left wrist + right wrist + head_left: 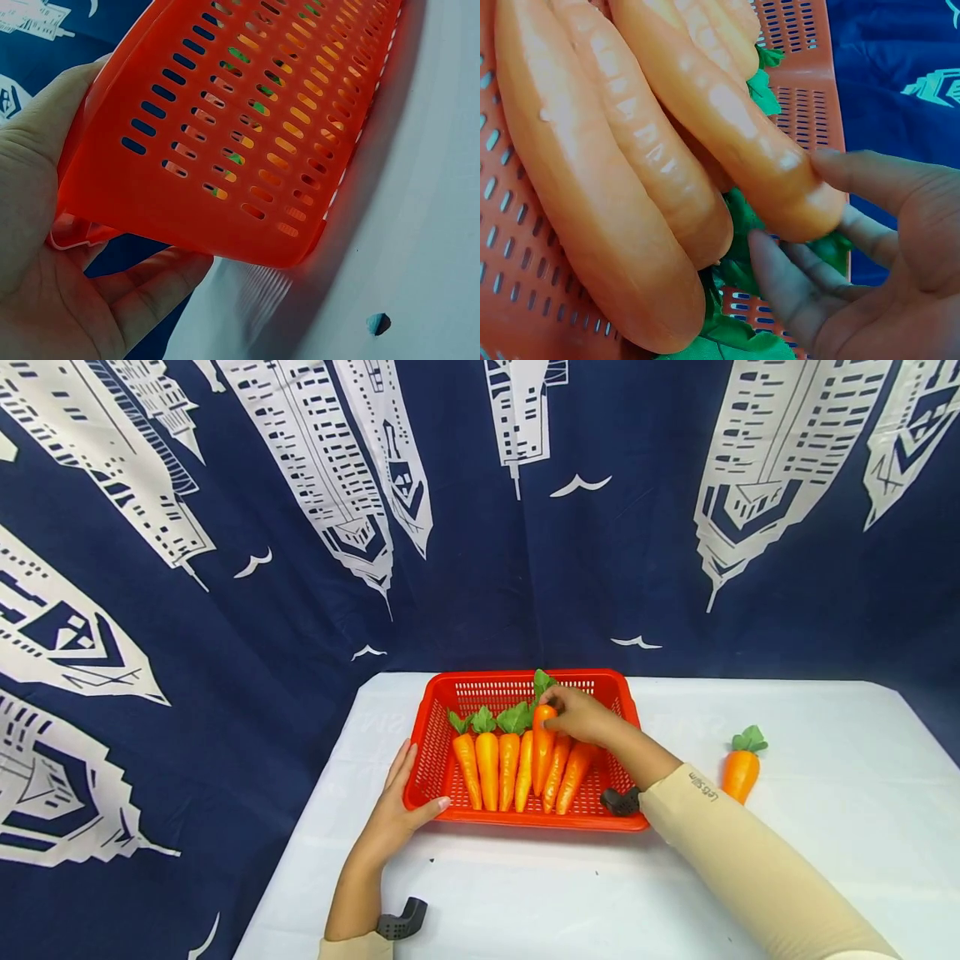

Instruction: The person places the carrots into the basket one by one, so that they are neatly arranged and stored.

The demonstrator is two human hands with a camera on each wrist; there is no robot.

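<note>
A red perforated plastic basket point(525, 821) holds a row of several orange carrots point(487, 768) with green leaf tops, lying side by side, tips toward the front. My right hand point(581, 714) reaches in over the right side and pinches the thick leafy end of one carrot point(543, 752), which overlaps its neighbours. In the right wrist view, thumb and fingers are at the end of that carrot point(742, 142). At the basket's front left corner my left hand point(397, 818) grips the rim, thumb over the front edge. The left wrist view has its fingers point(161, 281) bent under the rim.
Right of the basket, one carrot point(741, 774) with leaves lies on the white table point(510, 893), partly behind the right sleeve. A dark blue cloth point(465, 602) with white building prints hangs behind and left. A small dark speck point(379, 324) lies near the basket.
</note>
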